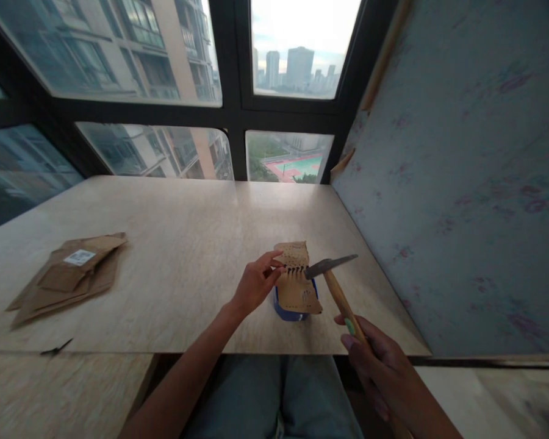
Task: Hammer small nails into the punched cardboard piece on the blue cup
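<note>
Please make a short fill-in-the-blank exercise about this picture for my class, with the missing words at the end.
1. The right hand grips a ____ by its wooden handle.
2. The left hand is at the brown cardboard, and the object showing beneath it is coloured ____.
3. The brown paper packages lie towards the person's ____ side.
4. The wall at the right is patterned with small ____.

Missing words: hammer; blue; left; flowers.
</note>
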Available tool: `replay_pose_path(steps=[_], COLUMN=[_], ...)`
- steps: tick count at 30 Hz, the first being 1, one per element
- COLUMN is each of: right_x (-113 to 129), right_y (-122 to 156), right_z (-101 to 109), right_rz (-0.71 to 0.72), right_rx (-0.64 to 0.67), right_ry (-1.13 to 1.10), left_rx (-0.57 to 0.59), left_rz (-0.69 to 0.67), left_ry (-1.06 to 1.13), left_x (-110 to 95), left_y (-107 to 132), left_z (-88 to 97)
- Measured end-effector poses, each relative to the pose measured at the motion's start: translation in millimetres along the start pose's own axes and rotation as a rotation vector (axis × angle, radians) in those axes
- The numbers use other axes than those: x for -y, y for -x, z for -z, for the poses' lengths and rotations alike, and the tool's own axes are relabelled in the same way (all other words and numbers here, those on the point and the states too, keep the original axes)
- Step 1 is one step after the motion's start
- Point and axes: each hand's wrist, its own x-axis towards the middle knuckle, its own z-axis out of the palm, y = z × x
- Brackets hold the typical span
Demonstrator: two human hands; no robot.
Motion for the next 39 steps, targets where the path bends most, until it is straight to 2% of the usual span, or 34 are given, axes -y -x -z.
replay_pose_path(steps=[11,19,34,39], right_x=[1,12,27,28], right_y=[-7,-6,-14,-16], right_z=[-1,-5,-11,-11], right_rz=[-0.019,-0.014,0.030,0.098], right_rx=[0.027,0.018,0.156,0.101], right_ry=[-0.038,-0.030,0.055,0.155], left_rx=[-0.011,-0.025,-0.060,-0.054], left_rz=[-0.019,-0.014,-0.033,-0.092], left_ry=[-0.186,-0.145,-0.165,-0.237], left_x=[6,11,16,15], left_y=[2,7,9,10], left_z=[0.9,-1.6,-4.2,-3.4])
